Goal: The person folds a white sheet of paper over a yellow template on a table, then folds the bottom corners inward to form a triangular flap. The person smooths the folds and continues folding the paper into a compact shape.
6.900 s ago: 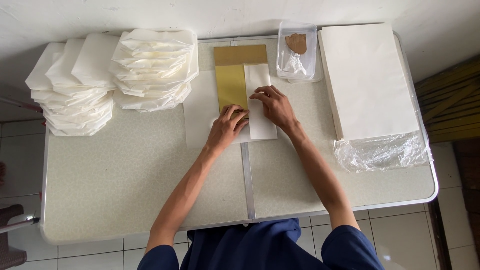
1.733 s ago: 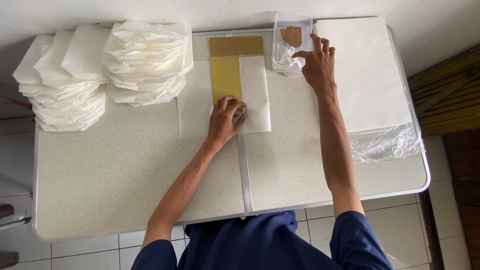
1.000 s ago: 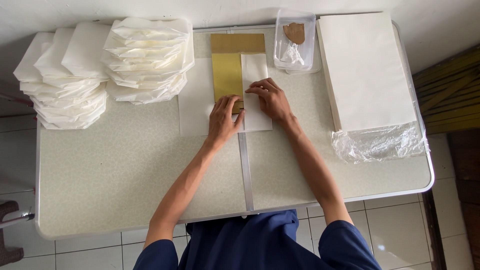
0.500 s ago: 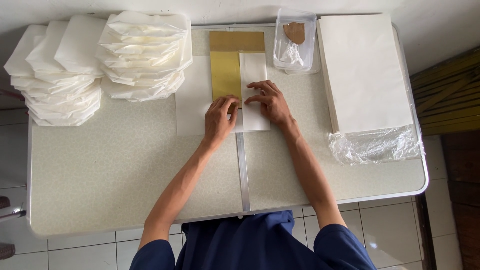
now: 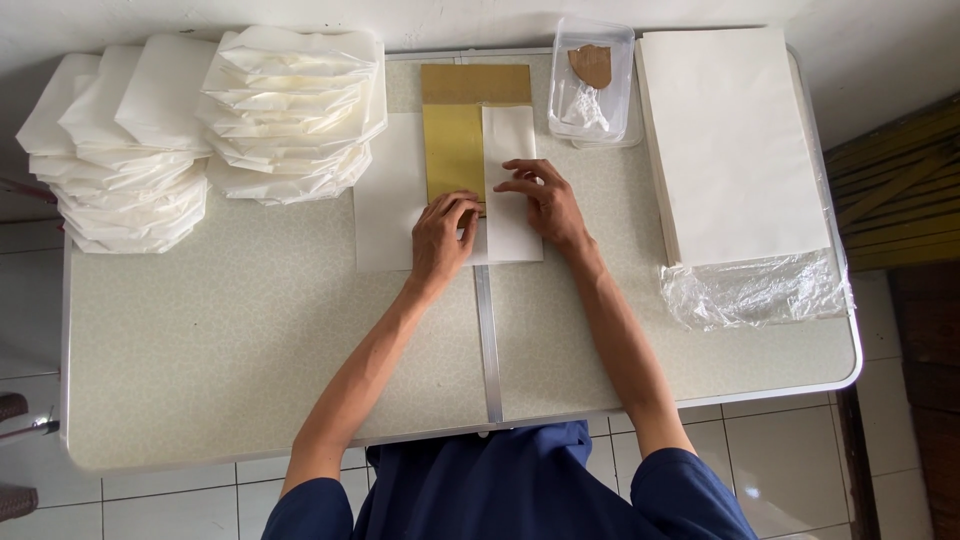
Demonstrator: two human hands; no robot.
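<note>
1. Two bare hands were observed over a white paper sheet [image 5: 385, 205] laid flat near the far middle of the speckled table [image 5: 250, 350].
2. The left hand [image 5: 442, 235] was recorded palm down on the sheet, fingers close together and bent, fingertips pressed at the near end of a yellow-gold strip [image 5: 453, 150]. Whether anything was pinched under the fingertips could not be told.
3. The right hand [image 5: 545, 200] was noted just right of the left hand, fingers spread and lightly curled, pressed flat on the folded right flap [image 5: 508, 135] of the sheet. Nothing was grasped by it.
4. The strip was seen running from near to far along the middle of the sheet, with the flap touching its right edge.
5. A brown cardboard piece [image 5: 475, 83] was noted at the far end of the strip, touching it.
6. A clear plastic container [image 5: 592, 80] was recorded right of the cardboard, with a small brown piece [image 5: 591, 65] and crumpled clear film inside.
7. A tall stack of white sheets [image 5: 735, 140] was noted at the right end of the table, resting on loose clear plastic wrap [image 5: 750, 290].
8. Two heaps of folded white paper packets were seen at the far left: one [image 5: 295, 110] just left of the sheet, the other [image 5: 120, 140] at the table's left edge.
</note>
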